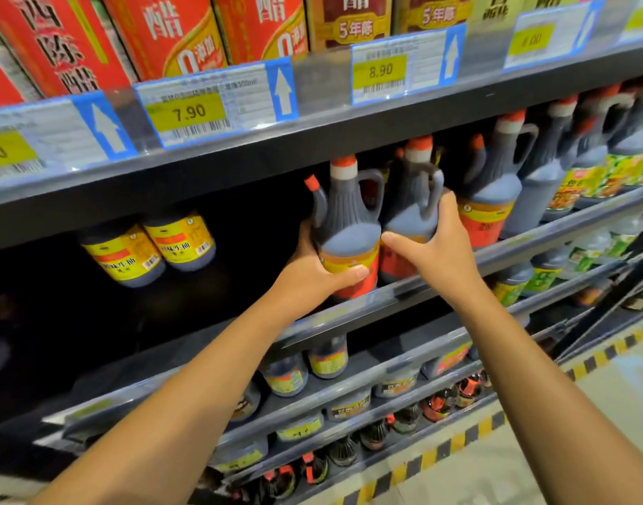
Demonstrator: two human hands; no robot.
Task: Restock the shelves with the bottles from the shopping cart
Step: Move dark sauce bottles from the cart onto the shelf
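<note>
A dark jug-shaped bottle (345, 227) with an orange cap, side handle and red-yellow label stands at the front of the middle shelf (531, 246). My left hand (312, 271) wraps around its lower left side, thumb across the label. Right beside it stands a second, similar bottle (413, 209), slightly blurred. My right hand (440, 246) grips that one from the right, thumb on its lower front. More of the same bottles (495, 191) line up to the right. The shopping cart is out of view.
Left of the held bottle the shelf is dark, with two yellow-labelled jars (149, 246) far back. Red cartons (159, 31) and price tags (189, 111) sit above. Lower shelves hold more bottles (327, 359). A striped floor edge (458, 442) runs at lower right.
</note>
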